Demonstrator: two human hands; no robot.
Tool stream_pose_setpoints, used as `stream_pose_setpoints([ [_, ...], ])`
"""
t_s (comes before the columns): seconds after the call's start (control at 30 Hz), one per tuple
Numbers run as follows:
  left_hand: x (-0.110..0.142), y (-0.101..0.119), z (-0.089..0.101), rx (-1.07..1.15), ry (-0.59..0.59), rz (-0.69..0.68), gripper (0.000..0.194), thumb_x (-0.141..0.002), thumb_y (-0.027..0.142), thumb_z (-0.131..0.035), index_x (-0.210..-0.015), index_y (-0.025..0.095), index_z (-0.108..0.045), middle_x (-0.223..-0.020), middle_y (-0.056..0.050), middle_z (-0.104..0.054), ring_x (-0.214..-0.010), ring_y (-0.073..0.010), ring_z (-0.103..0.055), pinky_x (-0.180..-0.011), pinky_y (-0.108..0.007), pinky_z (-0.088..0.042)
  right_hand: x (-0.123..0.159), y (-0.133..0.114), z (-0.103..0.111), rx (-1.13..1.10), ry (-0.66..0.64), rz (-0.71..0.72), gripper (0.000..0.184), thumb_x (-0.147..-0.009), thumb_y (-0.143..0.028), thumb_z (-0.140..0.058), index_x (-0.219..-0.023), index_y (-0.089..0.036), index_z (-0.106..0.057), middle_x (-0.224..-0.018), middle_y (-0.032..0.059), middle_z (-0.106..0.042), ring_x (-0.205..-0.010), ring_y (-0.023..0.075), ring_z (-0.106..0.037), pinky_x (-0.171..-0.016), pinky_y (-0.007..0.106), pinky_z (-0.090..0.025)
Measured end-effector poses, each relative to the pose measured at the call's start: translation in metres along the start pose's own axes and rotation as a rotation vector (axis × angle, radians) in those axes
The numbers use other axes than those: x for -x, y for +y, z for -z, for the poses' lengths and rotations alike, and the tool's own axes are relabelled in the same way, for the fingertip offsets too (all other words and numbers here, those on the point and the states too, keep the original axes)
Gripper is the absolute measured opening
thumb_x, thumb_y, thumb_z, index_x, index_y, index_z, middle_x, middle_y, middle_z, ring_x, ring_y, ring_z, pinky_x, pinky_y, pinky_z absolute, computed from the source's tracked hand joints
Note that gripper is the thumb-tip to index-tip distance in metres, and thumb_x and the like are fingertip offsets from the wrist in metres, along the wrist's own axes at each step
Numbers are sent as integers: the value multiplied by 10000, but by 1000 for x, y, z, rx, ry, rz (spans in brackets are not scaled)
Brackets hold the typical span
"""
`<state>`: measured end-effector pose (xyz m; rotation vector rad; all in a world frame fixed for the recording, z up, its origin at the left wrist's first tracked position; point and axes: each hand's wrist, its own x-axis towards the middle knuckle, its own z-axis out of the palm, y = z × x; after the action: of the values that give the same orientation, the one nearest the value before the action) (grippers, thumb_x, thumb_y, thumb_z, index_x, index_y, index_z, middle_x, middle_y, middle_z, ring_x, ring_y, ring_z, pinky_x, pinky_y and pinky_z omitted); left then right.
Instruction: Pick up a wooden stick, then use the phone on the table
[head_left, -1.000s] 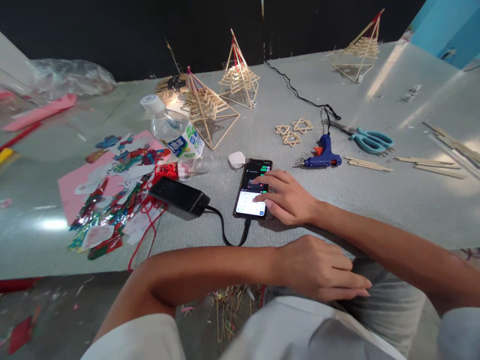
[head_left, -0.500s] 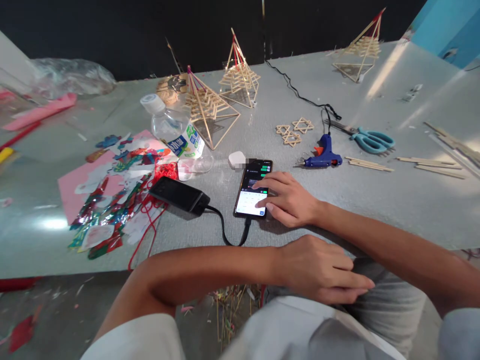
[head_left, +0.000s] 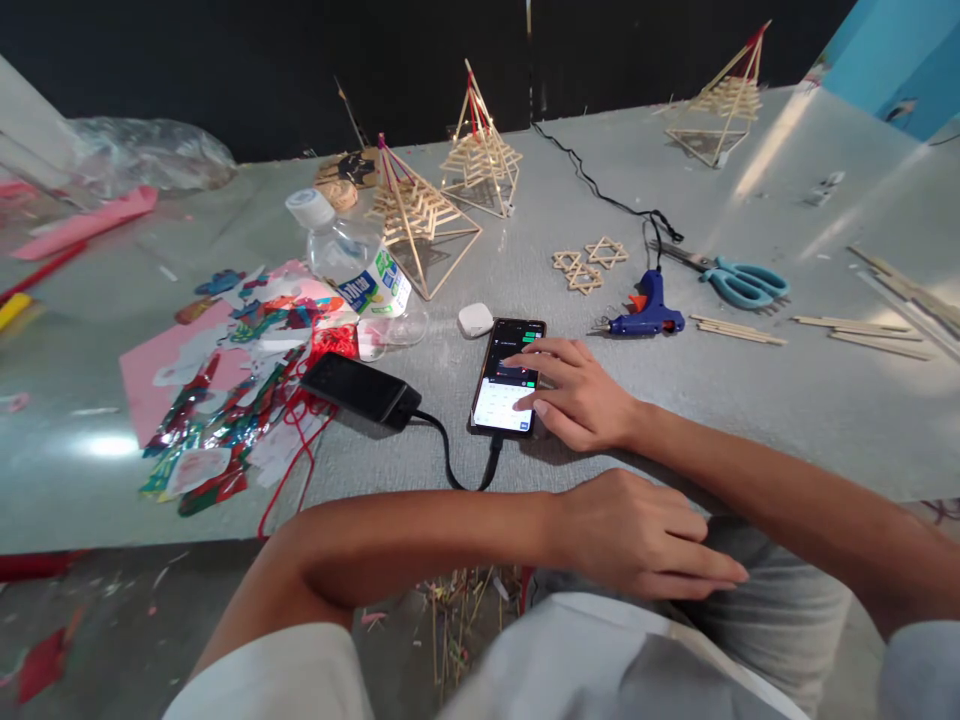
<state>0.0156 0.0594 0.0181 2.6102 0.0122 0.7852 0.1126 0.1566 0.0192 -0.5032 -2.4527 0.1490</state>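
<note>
My right hand lies on a black smartphone flat on the grey table, fingers stretched out and a fingertip on its lit screen. A black cable runs from the phone to a black power bank to its left. My left hand rests flat on my knee below the table edge, fingers extended, holding nothing. A small white case sits just beyond the phone.
A plastic water bottle lies beside coloured paper cut-outs at the left. Stick pyramids stand at the back. A blue glue gun, teal scissors, stick stars and loose sticks lie at the right.
My right hand's fingers shifted slightly on the phone screen. The left hand stayed on my knee.
</note>
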Motion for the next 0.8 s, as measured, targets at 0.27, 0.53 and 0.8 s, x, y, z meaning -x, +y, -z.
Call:
stream_pose_setpoints([
  [0.27,-2,0,-10,45,103,2,316,-1097,416,-637,-1051,196,-860,-739,30,-779,-643,-108,-666,-570,-291,-438,-6,-5,-7,-1,-115,-38,457,-1141,-346,-404,-1433,-245,-741,-1745,156,-446,-1584,389,-385,-1162,583,-431],
  [0.53,-2,3,-7,31,117,35,434,-1076,514,-664,-788,222,-806,-690,45,-756,-621,-105,-662,-564,-301,-420,1,4,0,-70,86,61,344,-1082,-273,-454,-1095,-208,-791,-1438,119,-710,-1314,318,-584,-1087,529,-492],
  [0.8,-1,3,-7,-14,179,-7,380,-1124,415,-585,-954,203,-849,-734,47,-765,-662,-102,-668,-613,-285,-457,-3,-3,-6,-14,-73,2,449,-1121,-326,-407,-1387,-227,-755,-1666,156,-538,-1485,366,-461,-1125,549,-448],
])
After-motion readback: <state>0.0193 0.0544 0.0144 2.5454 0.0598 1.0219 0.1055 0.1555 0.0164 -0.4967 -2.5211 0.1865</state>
